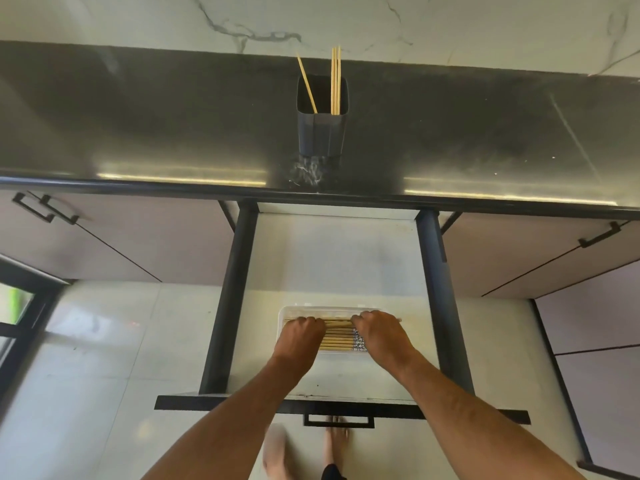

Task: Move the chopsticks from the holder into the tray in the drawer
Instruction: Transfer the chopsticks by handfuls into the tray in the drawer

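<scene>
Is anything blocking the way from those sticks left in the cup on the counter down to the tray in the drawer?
Nothing visible does. The holder is open-topped, with the remaining chopsticks poking out. The drawer below is pulled out and the tray is uncovered; only the left hand and right hand are over it now.

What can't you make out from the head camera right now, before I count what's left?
- Ends of the chopsticks in the tray: covered by the left hand and right hand.
- Lower ends of the chopsticks in the holder: hidden behind the holder wall.
- Exact count in the upright cluster: sticks overlap, too thin.
</scene>
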Motion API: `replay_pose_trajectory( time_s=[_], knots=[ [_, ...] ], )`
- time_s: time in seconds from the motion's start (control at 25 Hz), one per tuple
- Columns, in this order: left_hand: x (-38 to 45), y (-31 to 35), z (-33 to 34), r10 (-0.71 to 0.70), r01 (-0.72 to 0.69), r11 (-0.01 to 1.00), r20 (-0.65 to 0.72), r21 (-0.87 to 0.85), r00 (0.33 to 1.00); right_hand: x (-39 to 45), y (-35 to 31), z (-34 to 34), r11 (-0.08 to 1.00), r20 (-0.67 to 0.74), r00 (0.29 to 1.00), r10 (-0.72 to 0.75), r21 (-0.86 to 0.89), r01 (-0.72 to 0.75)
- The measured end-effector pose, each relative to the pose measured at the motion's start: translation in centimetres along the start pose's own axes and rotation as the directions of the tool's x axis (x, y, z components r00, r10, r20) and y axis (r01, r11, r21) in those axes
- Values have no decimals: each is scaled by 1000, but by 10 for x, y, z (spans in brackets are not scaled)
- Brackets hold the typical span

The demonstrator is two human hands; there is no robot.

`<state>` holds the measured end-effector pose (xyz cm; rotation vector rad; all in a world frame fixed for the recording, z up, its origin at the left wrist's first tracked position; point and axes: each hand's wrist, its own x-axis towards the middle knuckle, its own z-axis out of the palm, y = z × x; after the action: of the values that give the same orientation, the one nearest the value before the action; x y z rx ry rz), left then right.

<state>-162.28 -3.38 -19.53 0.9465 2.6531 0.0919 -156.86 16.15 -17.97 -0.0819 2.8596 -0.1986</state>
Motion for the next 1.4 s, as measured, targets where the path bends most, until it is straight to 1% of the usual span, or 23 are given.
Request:
replay_pose_trajectory(
  time_s=[0.12, 0.28, 0.56, 0.76, 0.92, 1.16, 1.4],
  knots=[
    [6, -1, 5, -14, 14, 1000, -27, -7, 1000, 5, -3, 18, 1000, -5, 1000, 1, 3, -1],
    [16, -7, 13, -62, 60, 997, -30, -55, 998, 12, -5, 34, 1000, 11, 1000, 4, 10, -4],
    [21, -12, 24, -110, 107, 992, -35, -61, 993, 24, -7, 42, 998, -21, 1000, -11, 61, 13],
    [19, -14, 22, -149, 146, 980, -9, -134, 989, 21, -4, 41, 991, -18, 999, 42, 127, -39],
    [17, -15, 27, -176, 165, 965, -32, -204, 984, 17, -1, 41, 987, -21, 996, 85, 142, -82],
    [16, -13, 23, -186, 176, 975, -64, -136, 980, 14, 1, 41, 984, -40, 991, 126, 130, -120],
    [15, -14, 26, -199, 181, 958, -64, -223, 978, 6, -2, 41, 970, -86, 978, 189, 170, -172]
  ],
)
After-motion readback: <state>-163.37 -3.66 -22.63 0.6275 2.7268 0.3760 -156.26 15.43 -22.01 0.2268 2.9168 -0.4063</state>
